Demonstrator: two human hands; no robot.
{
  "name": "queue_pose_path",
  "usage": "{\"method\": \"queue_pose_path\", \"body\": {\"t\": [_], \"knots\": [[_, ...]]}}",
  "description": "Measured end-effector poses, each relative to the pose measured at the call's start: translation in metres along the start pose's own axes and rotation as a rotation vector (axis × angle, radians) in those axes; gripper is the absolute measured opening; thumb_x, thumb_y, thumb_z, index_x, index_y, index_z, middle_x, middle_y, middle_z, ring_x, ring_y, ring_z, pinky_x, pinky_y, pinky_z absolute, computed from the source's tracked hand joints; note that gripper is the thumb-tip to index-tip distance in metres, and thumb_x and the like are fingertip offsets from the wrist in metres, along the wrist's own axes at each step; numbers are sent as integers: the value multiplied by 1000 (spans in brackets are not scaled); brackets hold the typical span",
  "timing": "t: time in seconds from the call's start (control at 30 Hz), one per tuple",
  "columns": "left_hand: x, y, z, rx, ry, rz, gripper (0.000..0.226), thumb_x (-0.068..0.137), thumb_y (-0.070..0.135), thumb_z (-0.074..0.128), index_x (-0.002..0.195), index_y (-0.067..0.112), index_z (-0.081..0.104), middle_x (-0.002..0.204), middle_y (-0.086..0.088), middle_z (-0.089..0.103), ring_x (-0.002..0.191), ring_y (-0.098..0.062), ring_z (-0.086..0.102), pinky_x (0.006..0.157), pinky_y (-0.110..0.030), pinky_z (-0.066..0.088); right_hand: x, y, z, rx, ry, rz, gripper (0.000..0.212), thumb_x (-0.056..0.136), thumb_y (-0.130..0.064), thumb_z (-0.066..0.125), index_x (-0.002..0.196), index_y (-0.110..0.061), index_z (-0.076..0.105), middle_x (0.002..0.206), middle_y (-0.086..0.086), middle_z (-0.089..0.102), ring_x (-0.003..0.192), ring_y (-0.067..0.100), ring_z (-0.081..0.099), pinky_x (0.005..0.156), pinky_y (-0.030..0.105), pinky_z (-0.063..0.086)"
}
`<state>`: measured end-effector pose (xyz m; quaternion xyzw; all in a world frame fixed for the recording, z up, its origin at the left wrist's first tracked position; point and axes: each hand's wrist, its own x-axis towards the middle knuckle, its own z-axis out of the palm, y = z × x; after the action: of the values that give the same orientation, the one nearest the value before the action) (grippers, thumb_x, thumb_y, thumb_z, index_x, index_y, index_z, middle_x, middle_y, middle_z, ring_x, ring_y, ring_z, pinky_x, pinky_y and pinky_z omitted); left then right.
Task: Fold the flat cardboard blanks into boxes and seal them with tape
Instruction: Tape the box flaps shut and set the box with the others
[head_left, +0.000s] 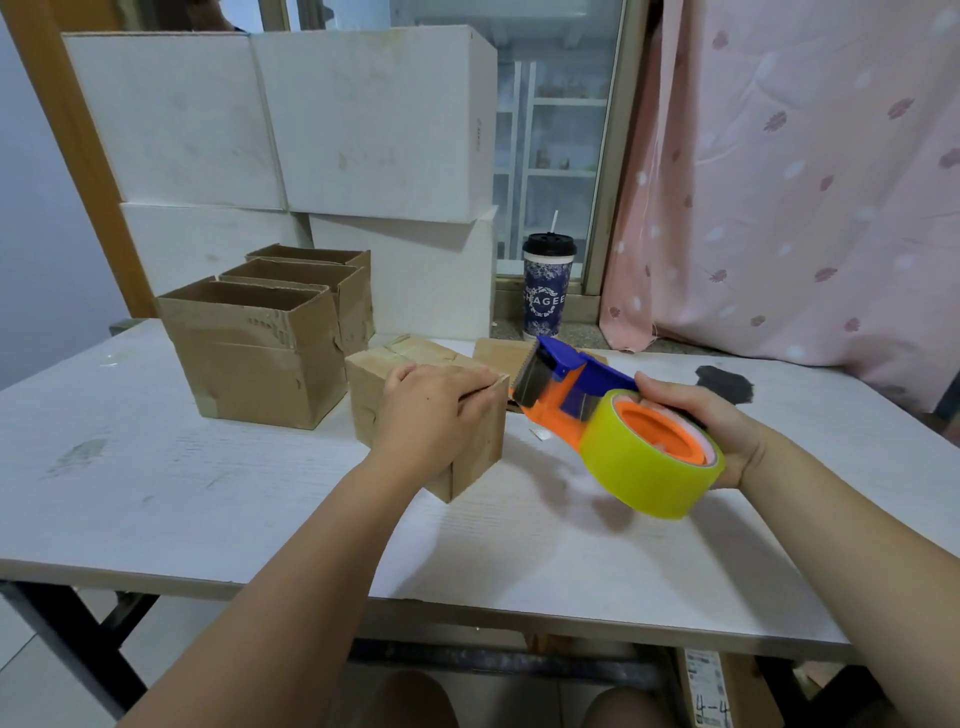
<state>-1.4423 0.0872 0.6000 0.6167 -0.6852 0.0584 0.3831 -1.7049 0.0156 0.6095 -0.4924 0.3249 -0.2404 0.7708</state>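
We work at a white tabletop (260, 519) with a faint wood grain, scuffed and stained toward its left side. At the back left, three open brown cardboard boxes (260, 358) stand on it in a row, touching one another, the nearest showing strips of tape on its front. Just to their right sits a smaller closed box (483, 447), one corner turned toward us. Behind it a flat piece of cardboard (498, 351) lies on the surface (mostly hidden from us). A small pale scrap (540, 434) lies near the closed box, and a dark patch (724, 384) marks the far right.
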Motion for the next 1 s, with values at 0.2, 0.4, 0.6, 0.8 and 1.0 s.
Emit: {"method": "queue_pose_path", "body": {"t": [0.2,0.4,0.6,0.8,1.0], "knots": [[8,-7,-21,73,-191,57,27,96,29,51,114,44,64,133,20,50,125,-14,31,101,-30,12,8,-15,27,-18,-62,-109,61,35,-46,95,84,-14,79,84,7,74,73,21,70,70,31,56],[11,-17,-31,119,-213,95,49,91,0,40,113,34,67,115,4,57,110,-19,47,93,-32,27,25,-29,48,-11,-108,-171,42,73,-51,70,94,-16,78,100,8,73,90,23,69,82,36,56],[5,-12,-24,-322,-16,-204,30,91,4,45,98,23,67,95,9,68,91,-7,59,74,-10,41,47,-45,77,-200,171,-334,36,81,-48,62,96,-16,67,78,7,55,49,11,47,49,21,43],[10,3,-29,-912,109,-410,37,90,47,51,104,15,62,94,1,69,84,-8,67,72,-20,50,54,-54,103,-726,212,-772,36,92,-27,60,126,-39,53,98,-22,66,77,-10,60,64,7,44],[29,9,-38,-1145,189,-702,25,89,39,60,99,16,65,89,0,72,91,-16,68,83,-31,51,54,-60,117,-1033,193,-768,46,82,-53,64,125,-56,49,118,-29,58,104,-4,57,85,15,45]]}}
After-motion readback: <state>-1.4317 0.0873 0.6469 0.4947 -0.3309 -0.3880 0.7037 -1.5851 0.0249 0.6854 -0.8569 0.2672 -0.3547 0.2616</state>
